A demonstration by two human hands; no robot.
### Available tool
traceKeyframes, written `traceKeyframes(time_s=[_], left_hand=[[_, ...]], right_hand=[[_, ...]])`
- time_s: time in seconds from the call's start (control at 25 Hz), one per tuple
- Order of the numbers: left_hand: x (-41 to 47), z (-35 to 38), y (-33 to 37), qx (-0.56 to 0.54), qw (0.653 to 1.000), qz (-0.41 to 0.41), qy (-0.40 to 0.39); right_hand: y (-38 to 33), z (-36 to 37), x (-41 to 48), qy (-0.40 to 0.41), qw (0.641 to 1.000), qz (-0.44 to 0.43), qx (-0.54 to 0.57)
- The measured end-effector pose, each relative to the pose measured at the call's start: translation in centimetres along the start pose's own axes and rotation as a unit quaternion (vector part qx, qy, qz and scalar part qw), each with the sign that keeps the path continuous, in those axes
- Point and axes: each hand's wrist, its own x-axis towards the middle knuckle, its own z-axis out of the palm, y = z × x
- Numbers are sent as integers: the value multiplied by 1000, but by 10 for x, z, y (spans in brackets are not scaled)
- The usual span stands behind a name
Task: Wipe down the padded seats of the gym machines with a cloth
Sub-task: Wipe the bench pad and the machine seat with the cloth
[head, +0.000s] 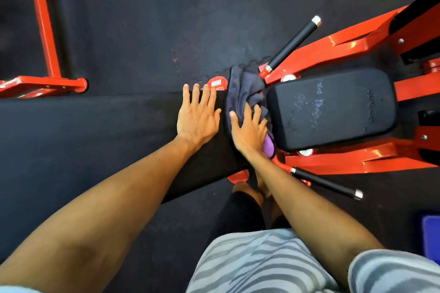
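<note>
Right hand (248, 131) pressing cloth (242, 93) on bench pad (204, 150), left hand (197, 114) flat

The left grip (197, 114) lies flat on the long black padded counter (95, 138), which runs off to that grip's left. Just right of it, the right grip (250, 131) rests on the crumpled dark grey-and-purple cloth (240, 88). The cloth lies over the counter's end, against the short black rounded seat pad (333, 109) to its right. Beyond the right grip, a black-sleeved metal handle bar (292, 43) juts from the orange-red steel frame (345, 40) flanking the seat pad. A second black-sleeved bar (326, 183) lies nearer than the right grip. Well left of the left grip and beyond it, another orange-red steel frame (42, 31) stands on the dark rubber floor (142, 19).
</note>
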Motion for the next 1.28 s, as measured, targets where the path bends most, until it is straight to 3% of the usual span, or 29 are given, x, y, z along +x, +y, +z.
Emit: traceKeyframes(time_s=[0.28, 0.44, 0.64, 0.72, 0.84, 0.92, 1.08, 1.28], left_hand=[[-7, -4, 0, 4, 1000, 3, -22], [-7, -12, -2, 7, 1000, 7, -7], [4, -10, 34, -14, 996, 85, -16], [15, -5, 57, -27, 994, 102, -19], [26, 3, 90, -54, 992, 111, -26], [34, 8, 108, -44, 993, 105, -14], [47, 26, 128, 13, 996, 87, -7], [60, 35, 140, 40, 997, 64, -1]], right_hand=[[29, -31, 5, 40, 992, -85, 87], [43, -79, -1, 81, 994, -58, 55], [77, -101, 6, 111, 991, -75, -6], [92, -97, 21, 111, 985, -97, -92], [116, -91, 40, 95, 930, -167, -314], [127, -95, 59, 74, 871, -285, -394], [131, -86, 110, 22, 784, -444, -433], [123, -75, 155, -19, 761, -470, -448]])
